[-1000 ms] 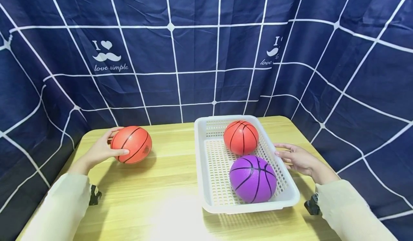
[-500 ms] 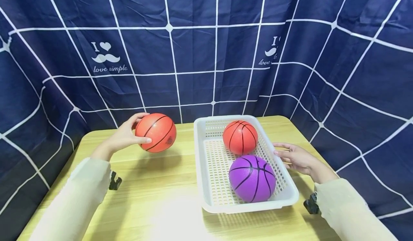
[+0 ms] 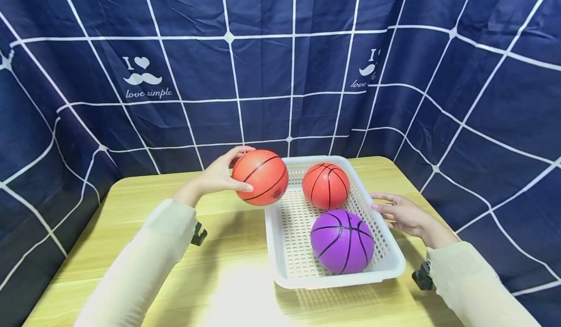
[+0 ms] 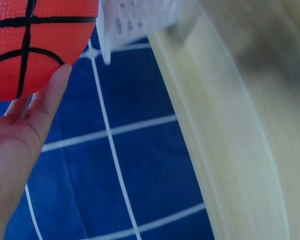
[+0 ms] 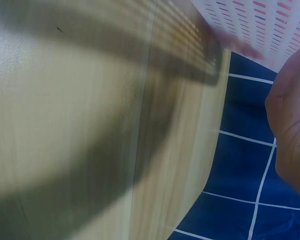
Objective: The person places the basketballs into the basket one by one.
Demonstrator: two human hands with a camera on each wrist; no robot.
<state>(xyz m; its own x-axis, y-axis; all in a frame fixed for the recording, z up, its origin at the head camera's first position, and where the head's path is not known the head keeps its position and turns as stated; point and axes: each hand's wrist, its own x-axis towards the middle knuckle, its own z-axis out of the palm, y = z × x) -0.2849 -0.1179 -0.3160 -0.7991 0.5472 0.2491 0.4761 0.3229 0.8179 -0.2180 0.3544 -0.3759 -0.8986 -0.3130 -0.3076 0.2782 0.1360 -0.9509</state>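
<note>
My left hand [image 3: 217, 175] grips an orange-red toy basketball [image 3: 261, 177] from its left side, thumb in front. The ball is held up above the table, in front of the left rim of a white plastic basket [image 3: 272, 254]. Inside the basket sit another orange-red basketball [image 3: 326, 186], towards the back, and a purple basketball [image 3: 343, 242] in front of it. My right hand [image 3: 405, 215] touches the basket's right side with loosely extended fingers. In the left wrist view, fingers support the held ball [image 4: 45, 50]; the right wrist view shows the hand [image 5: 292, 115] beside the perforated wall [image 5: 260, 30].
The basket stands on a light wooden table [image 3: 144, 225], right of the middle. A dark blue curtain [image 3: 193, 74] with white lines hangs behind and at both sides. A bright glare lies on the table's front middle.
My left hand has lifted the orange-red basketball off the left of the table and carried it right to the basket's left rim. The right hand and basket look unmoved.
</note>
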